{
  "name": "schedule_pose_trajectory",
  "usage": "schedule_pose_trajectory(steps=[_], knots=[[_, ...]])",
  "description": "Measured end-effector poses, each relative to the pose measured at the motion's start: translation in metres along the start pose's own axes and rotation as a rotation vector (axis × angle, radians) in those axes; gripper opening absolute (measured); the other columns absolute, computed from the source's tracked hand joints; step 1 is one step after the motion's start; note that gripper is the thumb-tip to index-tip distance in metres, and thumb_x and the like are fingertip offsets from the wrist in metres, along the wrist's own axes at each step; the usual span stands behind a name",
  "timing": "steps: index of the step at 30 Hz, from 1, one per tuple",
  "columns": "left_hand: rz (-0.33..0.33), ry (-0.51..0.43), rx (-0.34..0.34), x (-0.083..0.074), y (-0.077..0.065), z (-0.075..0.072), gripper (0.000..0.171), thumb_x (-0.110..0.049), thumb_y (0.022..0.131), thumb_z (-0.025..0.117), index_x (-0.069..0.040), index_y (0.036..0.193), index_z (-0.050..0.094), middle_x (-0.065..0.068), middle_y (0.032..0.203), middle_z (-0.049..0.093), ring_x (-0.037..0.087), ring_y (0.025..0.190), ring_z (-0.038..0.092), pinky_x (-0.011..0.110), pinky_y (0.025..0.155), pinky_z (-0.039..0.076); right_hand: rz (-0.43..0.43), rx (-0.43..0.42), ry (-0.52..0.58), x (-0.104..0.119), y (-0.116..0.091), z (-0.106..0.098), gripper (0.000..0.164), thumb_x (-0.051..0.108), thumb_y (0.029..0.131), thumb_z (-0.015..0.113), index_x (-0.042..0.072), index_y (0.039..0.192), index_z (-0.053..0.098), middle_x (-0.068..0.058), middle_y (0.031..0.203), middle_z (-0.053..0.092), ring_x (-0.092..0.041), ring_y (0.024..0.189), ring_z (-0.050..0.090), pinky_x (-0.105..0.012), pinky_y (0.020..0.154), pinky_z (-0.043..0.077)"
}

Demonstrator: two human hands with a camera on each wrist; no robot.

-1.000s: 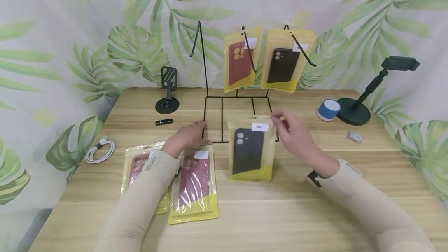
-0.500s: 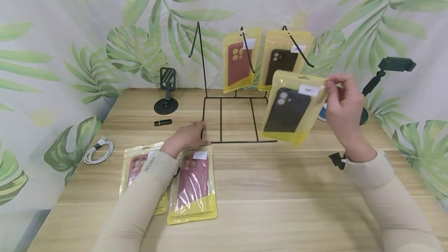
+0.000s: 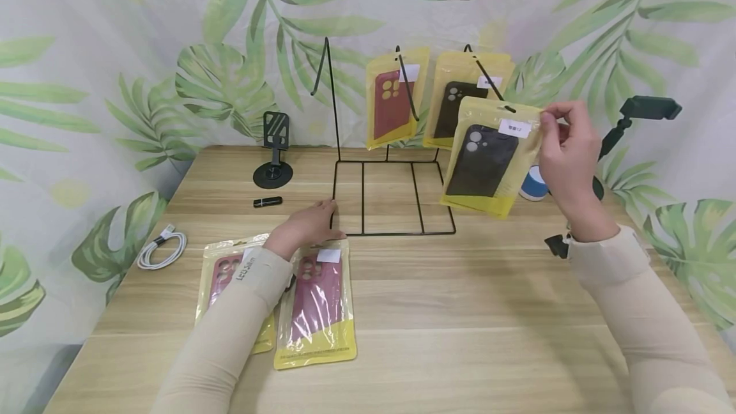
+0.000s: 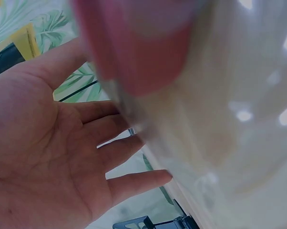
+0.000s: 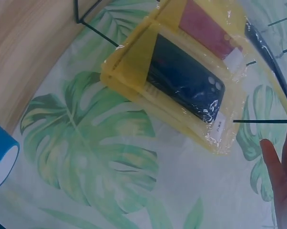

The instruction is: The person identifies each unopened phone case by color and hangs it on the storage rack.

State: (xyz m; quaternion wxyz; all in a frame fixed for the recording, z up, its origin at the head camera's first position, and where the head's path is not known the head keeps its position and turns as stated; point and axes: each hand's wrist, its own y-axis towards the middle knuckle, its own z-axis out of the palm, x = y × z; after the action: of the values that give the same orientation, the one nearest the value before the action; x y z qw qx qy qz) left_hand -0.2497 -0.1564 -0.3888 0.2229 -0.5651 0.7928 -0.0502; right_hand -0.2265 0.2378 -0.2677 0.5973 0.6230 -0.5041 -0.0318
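Note:
My right hand [image 3: 572, 155] pinches the top right corner of a yellow-clear bag with a black phone case [image 3: 483, 161] in it. The bag's top hole overlaps the tip of the right hook [image 3: 487, 75] in the head view. Behind it, another bagged black phone case [image 3: 458, 107] hangs on that hook, and a bagged red phone case [image 3: 391, 104] on the middle one. My left hand [image 3: 305, 225], fingers extended, rests at the front left corner of the black wire rack [image 3: 397, 234]. Below it lie two bagged red phone cases, one nearer the middle [image 3: 318, 305] and one [image 3: 224, 273] partly under my sleeve.
The rack's left hook [image 3: 319, 69] bears nothing. A black phone stand [image 3: 273, 171], a small black stick [image 3: 268, 201] and a coiled white cable [image 3: 163, 251] are on the left. At right are a blue-white cylinder [image 3: 535, 184] and a dark green stand [image 3: 650, 107].
My right hand has lifted the bagged black phone case off the table, up and right to the right hook's tip. My left hand has stayed at the rack's base.

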Motion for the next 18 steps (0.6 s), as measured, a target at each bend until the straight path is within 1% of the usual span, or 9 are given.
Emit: schedule_pose_trajectory(steps=[4,7,8,10,13,14,16,18], knots=[[0.001,0.003,-0.002,0.000,0.000,0.000,0.082,-0.040,0.097,0.062,0.002,0.156,0.023,0.023,0.163,0.020,0.042,0.150,0.021,0.057,0.119,0.028,-0.013,0.009,-0.020,-0.005,0.008,0.009,0.024,0.014,0.100,0.055,-0.009,0.105,0.062,0.024,0.091,0.050,0.010,0.069,0.048,-0.010,0.066,0.039],[0.001,0.002,-0.004,0.001,0.001,0.000,0.082,-0.041,0.097,0.062,0.002,0.156,0.024,0.023,0.163,0.020,0.043,0.150,0.022,0.057,0.119,0.028,-0.005,0.027,-0.062,-0.008,0.017,0.016,0.025,0.016,0.101,0.054,-0.007,0.107,0.063,0.021,0.091,0.051,0.011,0.071,0.047,-0.009,0.068,0.039],[0.001,0.001,-0.004,0.001,0.001,0.001,0.082,-0.041,0.097,0.062,0.002,0.156,0.024,0.023,0.163,0.020,0.043,0.150,0.022,0.057,0.119,0.028,-0.001,0.036,-0.077,-0.009,0.019,0.019,0.026,0.017,0.102,0.053,-0.006,0.107,0.062,0.018,0.092,0.053,0.011,0.071,0.046,-0.009,0.068,0.039],[0.001,0.000,-0.003,0.002,0.002,0.001,0.083,-0.041,0.096,0.062,0.001,0.156,0.024,0.023,0.163,0.020,0.043,0.150,0.021,0.057,0.119,0.028,0.013,0.056,-0.107,-0.012,0.025,0.023,0.028,0.020,0.102,0.051,-0.006,0.109,0.061,0.008,0.092,0.057,0.012,0.071,0.046,-0.009,0.069,0.039],[0.000,0.002,-0.002,0.002,0.003,0.002,0.083,-0.042,0.096,0.062,0.001,0.156,0.024,0.023,0.163,0.020,0.043,0.150,0.021,0.056,0.120,0.027,0.037,0.089,-0.152,-0.014,0.034,0.029,0.032,0.024,0.103,0.049,-0.004,0.112,0.061,-0.007,0.098,0.063,0.013,0.072,0.045,-0.009,0.071,0.039],[-0.001,0.000,-0.001,0.002,0.003,0.002,0.083,-0.042,0.096,0.062,0.001,0.156,0.024,0.023,0.163,0.020,0.042,0.150,0.020,0.056,0.120,0.027,0.049,0.099,-0.164,-0.015,0.037,0.031,0.033,0.026,0.103,0.048,-0.003,0.113,0.061,-0.010,0.101,0.064,0.014,0.073,0.045,-0.009,0.071,0.039],[-0.001,0.001,-0.003,0.002,0.003,0.002,0.084,-0.042,0.096,0.062,0.002,0.156,0.024,0.023,0.163,0.020,0.043,0.150,0.020,0.056,0.120,0.027,0.074,0.122,-0.195,-0.015,0.042,0.036,0.034,0.029,0.104,0.047,0.000,0.115,0.061,-0.012,0.105,0.066,0.014,0.073,0.045,-0.009,0.071,0.039],[-0.001,0.002,-0.004,0.003,0.003,0.002,0.084,-0.042,0.096,0.062,0.002,0.156,0.024,0.023,0.163,0.020,0.043,0.150,0.021,0.056,0.120,0.027,0.089,0.142,-0.218,-0.016,0.047,0.040,0.035,0.031,0.104,0.046,0.001,0.117,0.061,-0.012,0.108,0.066,0.011,0.074,0.046,-0.011,0.071,0.039]])
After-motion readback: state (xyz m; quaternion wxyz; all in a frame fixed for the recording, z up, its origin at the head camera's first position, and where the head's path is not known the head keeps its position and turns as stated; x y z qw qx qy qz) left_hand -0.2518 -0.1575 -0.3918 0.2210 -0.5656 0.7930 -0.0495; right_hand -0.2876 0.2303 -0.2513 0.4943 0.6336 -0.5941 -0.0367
